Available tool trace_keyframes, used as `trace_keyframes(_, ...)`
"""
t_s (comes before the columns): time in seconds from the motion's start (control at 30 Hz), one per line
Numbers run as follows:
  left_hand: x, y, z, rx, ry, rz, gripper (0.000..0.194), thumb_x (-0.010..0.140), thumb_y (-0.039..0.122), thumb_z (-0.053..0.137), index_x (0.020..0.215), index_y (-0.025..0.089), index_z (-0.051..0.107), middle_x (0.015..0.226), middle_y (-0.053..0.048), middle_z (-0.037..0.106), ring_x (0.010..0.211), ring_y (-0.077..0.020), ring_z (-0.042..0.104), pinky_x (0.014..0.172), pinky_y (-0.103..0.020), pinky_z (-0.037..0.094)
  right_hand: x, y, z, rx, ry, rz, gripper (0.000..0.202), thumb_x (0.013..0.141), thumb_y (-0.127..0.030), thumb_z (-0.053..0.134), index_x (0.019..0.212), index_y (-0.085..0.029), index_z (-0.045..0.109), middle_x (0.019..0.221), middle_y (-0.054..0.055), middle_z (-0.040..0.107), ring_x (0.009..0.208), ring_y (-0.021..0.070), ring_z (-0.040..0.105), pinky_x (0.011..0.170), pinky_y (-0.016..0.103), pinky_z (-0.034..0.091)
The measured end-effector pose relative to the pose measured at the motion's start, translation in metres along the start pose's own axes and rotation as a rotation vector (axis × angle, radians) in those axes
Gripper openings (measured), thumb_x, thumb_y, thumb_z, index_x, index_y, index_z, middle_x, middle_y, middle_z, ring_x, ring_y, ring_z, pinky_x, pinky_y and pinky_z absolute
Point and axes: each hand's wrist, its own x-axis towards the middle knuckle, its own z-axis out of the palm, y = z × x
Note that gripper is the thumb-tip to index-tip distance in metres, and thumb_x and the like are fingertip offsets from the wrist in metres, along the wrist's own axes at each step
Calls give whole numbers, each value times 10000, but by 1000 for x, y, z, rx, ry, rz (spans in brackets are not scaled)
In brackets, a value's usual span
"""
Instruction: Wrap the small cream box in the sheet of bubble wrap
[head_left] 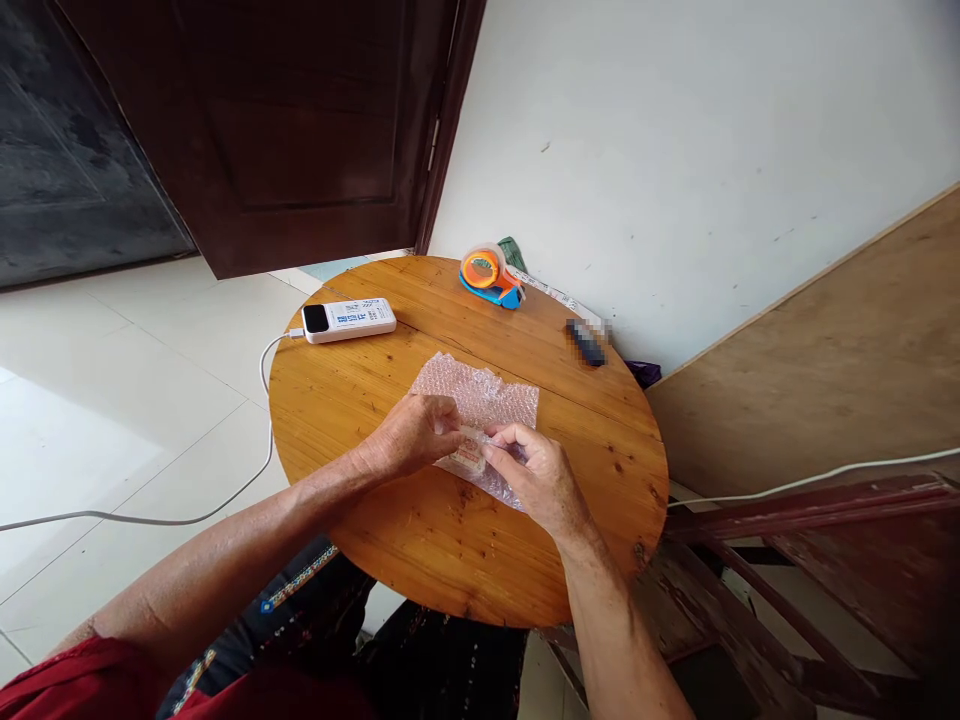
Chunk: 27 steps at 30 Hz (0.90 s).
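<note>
A sheet of clear, pinkish bubble wrap (487,395) lies on the round wooden table (375,400). On its lower part is a small flat pale item with reddish print (470,452), partly hidden by my fingers; its kind I cannot make out. My left hand (420,435) is closed, thumb and fingers pinched at the item's left upper side. My right hand (536,470) pinches the bubble wrap beside the item's right edge, thumb and forefinger together.
A white power bank (349,320) with a plugged-in cable (264,380) sits at the table's left. Toward the back stands an orange and blue tape dispenser (491,277). A dark blurred object (585,342) lies at the right. A wall (637,130) rises behind.
</note>
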Motion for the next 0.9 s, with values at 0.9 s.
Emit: trace_keyframes(0.9,12,-6,0,-5,-97,126,262,769,148,561,1003,210,662,891,7,695,775,-138,634,715,-249,504,3,15,0,458,-94,265,316,697,-471,757,696,-190,611,629,-9,628,575,130,553,578,271,446)
